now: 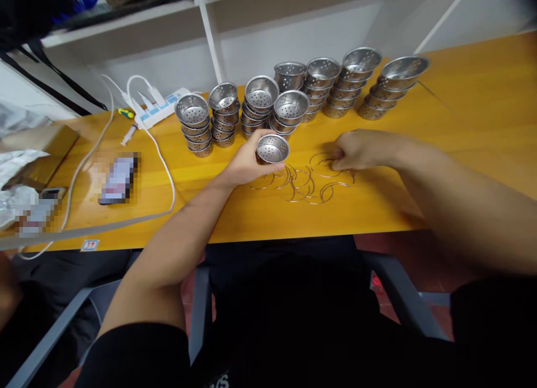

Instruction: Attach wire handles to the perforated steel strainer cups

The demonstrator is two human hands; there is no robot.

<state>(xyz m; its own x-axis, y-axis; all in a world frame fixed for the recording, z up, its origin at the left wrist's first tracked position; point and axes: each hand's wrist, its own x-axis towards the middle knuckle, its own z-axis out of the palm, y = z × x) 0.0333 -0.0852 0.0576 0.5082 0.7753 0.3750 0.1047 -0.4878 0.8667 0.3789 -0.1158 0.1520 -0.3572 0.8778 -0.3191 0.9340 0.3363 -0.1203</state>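
My left hand (247, 161) is wrapped around a small perforated steel strainer basket (272, 148), its open top facing up. To the right, the fingers of my right hand (350, 150) are pinched together low over the table, on a thin curved metal wire (319, 173) at the edge of a loose group; the fingertips partly hide the contact. More bent wires (300, 187) lie tangled on the table between and in front of my hands. Behind them stand several stacks of the same strainer baskets (323, 72), nested upright in a row.
A yellow wooden table (235, 214) runs along a shelf unit (251, 41). On the left are a power strip (161, 109) with white cables, a syringe (129, 134), a phone (119, 178) and a cardboard box (54, 150). Part of another person shows at the far left edge.
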